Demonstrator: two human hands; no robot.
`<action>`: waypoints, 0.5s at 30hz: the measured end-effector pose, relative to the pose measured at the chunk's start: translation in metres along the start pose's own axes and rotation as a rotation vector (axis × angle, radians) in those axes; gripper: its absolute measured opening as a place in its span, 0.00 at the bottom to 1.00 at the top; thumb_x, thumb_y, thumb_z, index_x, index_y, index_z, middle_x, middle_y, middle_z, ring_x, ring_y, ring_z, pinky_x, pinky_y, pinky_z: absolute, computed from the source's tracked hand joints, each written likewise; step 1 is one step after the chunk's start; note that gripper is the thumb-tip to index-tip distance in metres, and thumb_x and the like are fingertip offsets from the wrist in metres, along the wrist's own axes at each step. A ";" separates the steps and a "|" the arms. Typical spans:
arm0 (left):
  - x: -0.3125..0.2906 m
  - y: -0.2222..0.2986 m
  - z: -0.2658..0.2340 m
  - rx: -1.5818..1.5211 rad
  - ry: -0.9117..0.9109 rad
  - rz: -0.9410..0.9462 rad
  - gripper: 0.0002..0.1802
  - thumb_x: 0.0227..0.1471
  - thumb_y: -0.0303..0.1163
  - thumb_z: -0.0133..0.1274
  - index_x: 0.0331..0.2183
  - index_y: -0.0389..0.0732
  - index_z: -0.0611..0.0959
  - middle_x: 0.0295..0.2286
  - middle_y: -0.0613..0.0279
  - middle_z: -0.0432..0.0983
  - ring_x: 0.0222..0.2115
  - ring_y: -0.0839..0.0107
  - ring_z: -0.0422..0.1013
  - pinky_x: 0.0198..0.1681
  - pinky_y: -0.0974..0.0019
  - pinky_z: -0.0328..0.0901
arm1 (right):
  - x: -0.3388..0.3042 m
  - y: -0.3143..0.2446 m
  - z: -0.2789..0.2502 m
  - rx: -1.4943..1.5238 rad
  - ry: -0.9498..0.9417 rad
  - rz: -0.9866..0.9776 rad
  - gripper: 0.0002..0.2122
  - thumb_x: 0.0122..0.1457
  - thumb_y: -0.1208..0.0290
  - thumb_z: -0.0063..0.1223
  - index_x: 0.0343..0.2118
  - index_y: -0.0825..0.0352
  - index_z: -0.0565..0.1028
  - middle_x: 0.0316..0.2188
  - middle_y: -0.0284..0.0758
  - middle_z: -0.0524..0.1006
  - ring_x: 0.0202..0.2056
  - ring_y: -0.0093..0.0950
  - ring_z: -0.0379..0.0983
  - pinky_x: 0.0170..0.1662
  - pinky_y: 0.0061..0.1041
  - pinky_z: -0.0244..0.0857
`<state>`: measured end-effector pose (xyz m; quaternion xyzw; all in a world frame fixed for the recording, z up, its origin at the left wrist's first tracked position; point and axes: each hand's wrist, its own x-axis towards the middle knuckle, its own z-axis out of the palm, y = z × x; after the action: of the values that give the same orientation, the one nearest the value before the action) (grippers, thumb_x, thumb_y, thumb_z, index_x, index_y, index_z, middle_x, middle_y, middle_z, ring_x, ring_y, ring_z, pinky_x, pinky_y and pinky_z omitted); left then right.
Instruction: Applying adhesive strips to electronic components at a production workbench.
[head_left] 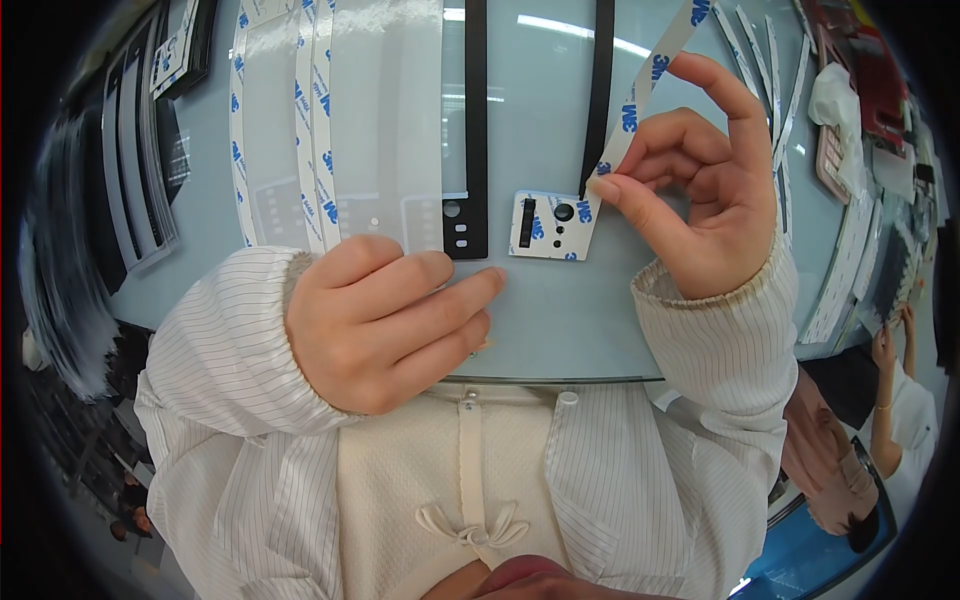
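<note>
Between the thumb and a finger of my right hand (700, 180) is pinched the lower end of a white adhesive strip with blue print (640, 95). That end meets the upper right corner of a small white backed panel (545, 240) with a slot and round holes. A long black strip (600, 80) runs up from this panel. My left hand (395, 315) lies palm down with curled fingers, its thumb hidden; a tiny pale bit shows by the little finger. Just beyond it are a clear plastic sheet (385, 120) and a second black strip (477, 120) with cut-outs at its near end.
More printed adhesive strips (304, 100) lie along the clear sheet. Dark panels (130, 140) and a bundle of clear film (65, 230) are stacked at the left. White strips (850, 270) and a crumpled white bag (838, 105) lie at the right, where another person's hand (883, 350) shows.
</note>
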<state>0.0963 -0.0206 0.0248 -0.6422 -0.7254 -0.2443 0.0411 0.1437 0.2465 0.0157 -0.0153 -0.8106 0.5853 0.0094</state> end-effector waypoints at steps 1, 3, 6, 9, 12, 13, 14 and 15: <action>0.000 0.000 0.000 0.005 -0.003 0.008 0.10 0.34 0.28 0.63 0.26 0.39 0.83 0.36 0.57 0.82 0.32 0.68 0.73 0.32 0.70 0.62 | 0.000 0.000 0.001 -0.017 0.003 -0.004 0.38 0.48 0.85 0.64 0.62 0.69 0.56 0.31 0.37 0.79 0.34 0.25 0.80 0.41 0.20 0.74; -0.001 0.000 0.001 -0.004 0.006 0.000 0.10 0.35 0.28 0.62 0.27 0.39 0.84 0.37 0.57 0.82 0.32 0.68 0.73 0.32 0.70 0.62 | 0.000 -0.001 0.001 -0.036 0.008 -0.008 0.38 0.48 0.86 0.64 0.62 0.69 0.56 0.31 0.37 0.79 0.34 0.25 0.80 0.41 0.20 0.74; 0.000 0.000 0.000 0.008 -0.009 -0.006 0.11 0.37 0.27 0.61 0.29 0.38 0.84 0.39 0.57 0.82 0.33 0.68 0.73 0.33 0.70 0.62 | -0.001 -0.002 0.002 -0.017 0.021 0.026 0.38 0.48 0.85 0.65 0.62 0.69 0.56 0.30 0.36 0.79 0.33 0.24 0.80 0.40 0.20 0.74; 0.001 0.000 0.002 0.047 -0.045 -0.002 0.11 0.40 0.27 0.59 0.32 0.38 0.84 0.42 0.58 0.81 0.35 0.68 0.72 0.34 0.70 0.62 | -0.001 -0.002 0.001 -0.050 0.018 0.016 0.39 0.48 0.85 0.65 0.62 0.68 0.56 0.31 0.36 0.79 0.33 0.24 0.80 0.40 0.19 0.73; 0.005 0.001 0.000 0.060 -0.091 -0.027 0.13 0.43 0.28 0.58 0.35 0.37 0.84 0.44 0.59 0.81 0.37 0.68 0.72 0.35 0.70 0.63 | -0.001 -0.002 0.001 -0.026 0.015 0.021 0.39 0.48 0.85 0.65 0.62 0.68 0.56 0.31 0.36 0.79 0.33 0.24 0.80 0.40 0.18 0.73; 0.006 0.002 -0.002 0.053 -0.122 -0.053 0.13 0.44 0.28 0.57 0.36 0.37 0.84 0.45 0.60 0.80 0.38 0.68 0.71 0.35 0.70 0.63 | -0.001 -0.002 0.002 -0.024 0.017 0.017 0.39 0.48 0.85 0.65 0.62 0.68 0.56 0.31 0.36 0.79 0.33 0.23 0.80 0.40 0.18 0.73; 0.005 0.002 -0.001 0.052 -0.122 -0.051 0.13 0.44 0.28 0.57 0.36 0.37 0.84 0.45 0.60 0.80 0.38 0.68 0.71 0.35 0.70 0.63 | -0.002 -0.002 0.002 -0.025 0.020 0.012 0.39 0.48 0.85 0.65 0.62 0.68 0.56 0.31 0.36 0.79 0.33 0.23 0.80 0.40 0.18 0.73; 0.004 0.002 0.000 0.052 -0.120 -0.047 0.14 0.44 0.29 0.58 0.37 0.37 0.84 0.45 0.60 0.80 0.38 0.68 0.71 0.36 0.70 0.63 | -0.002 -0.002 0.002 -0.026 0.022 0.013 0.39 0.48 0.85 0.65 0.62 0.68 0.56 0.31 0.36 0.79 0.33 0.23 0.80 0.40 0.18 0.73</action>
<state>0.0975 -0.0167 0.0272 -0.6373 -0.7474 -0.1874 0.0084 0.1455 0.2441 0.0173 -0.0271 -0.8178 0.5747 0.0142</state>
